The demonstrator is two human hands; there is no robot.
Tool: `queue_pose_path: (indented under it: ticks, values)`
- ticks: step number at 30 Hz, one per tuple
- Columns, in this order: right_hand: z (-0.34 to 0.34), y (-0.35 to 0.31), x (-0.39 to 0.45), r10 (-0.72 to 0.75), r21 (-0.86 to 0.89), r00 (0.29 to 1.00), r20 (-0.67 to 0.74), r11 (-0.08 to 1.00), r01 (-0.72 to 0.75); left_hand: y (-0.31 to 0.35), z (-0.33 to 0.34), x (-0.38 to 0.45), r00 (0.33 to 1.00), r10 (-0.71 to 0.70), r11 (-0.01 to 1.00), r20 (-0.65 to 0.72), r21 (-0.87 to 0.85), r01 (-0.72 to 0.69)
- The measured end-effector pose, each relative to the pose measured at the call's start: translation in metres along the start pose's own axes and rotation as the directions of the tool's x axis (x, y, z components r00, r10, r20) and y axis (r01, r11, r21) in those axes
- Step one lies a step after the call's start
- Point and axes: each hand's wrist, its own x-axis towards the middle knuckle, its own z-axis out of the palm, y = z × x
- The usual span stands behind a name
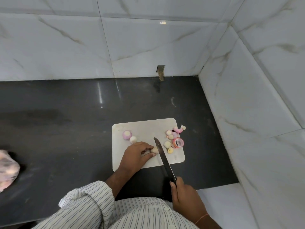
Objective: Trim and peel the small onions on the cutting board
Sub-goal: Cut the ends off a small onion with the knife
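A white cutting board (145, 128) lies on the dark counter. My left hand (135, 157) pins a small pale onion (154, 149) against the board with its fingertips. My right hand (184, 195) grips the black handle of a long knife (162, 158), whose blade rests against the right side of that onion. Two trimmed onions, one pinkish (127, 135) and one whitish (133, 139), sit at the board's left. Several onion pieces and pink peels (175, 139) are heaped at the right edge, some spilling off the board.
The dark counter (74, 113) ends at white marble-tiled walls behind and to the right (247, 96). A pinkish mesh bag of onions (7, 171) sits at the far left edge. My striped shirt sleeve (87, 200) fills the lower part of the view.
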Motion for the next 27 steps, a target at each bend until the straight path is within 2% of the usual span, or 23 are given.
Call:
queue_pose_path:
  ticks: [5, 14, 23, 27]
  values:
    - [-0.002, -0.014, 0.008, 0.001, -0.047, 1.000, 0.027, 0.999, 0.001, -0.004, 0.002, -0.001, 0.999, 0.014, 1.000, -0.037, -0.002, -0.014]
    - [-0.015, -0.038, 0.019, 0.026, -0.098, 1.000, -0.014, 0.995, -0.027, -0.008, 0.004, 0.000, 0.996, 0.069, 0.997, -0.064, 0.036, -0.067]
    - [-0.033, -0.044, 0.014, 0.044, -0.158, 0.999, -0.028, 0.986, -0.048, -0.005, 0.001, 0.003, 0.980, 0.195, 0.972, -0.030, 0.141, -0.189]
    - [-0.039, -0.047, 0.014, 0.052, -0.163, 0.999, -0.008, 0.985, -0.052, -0.006, 0.001, 0.003, 0.978, 0.208, 0.970, -0.012, 0.133, -0.204]
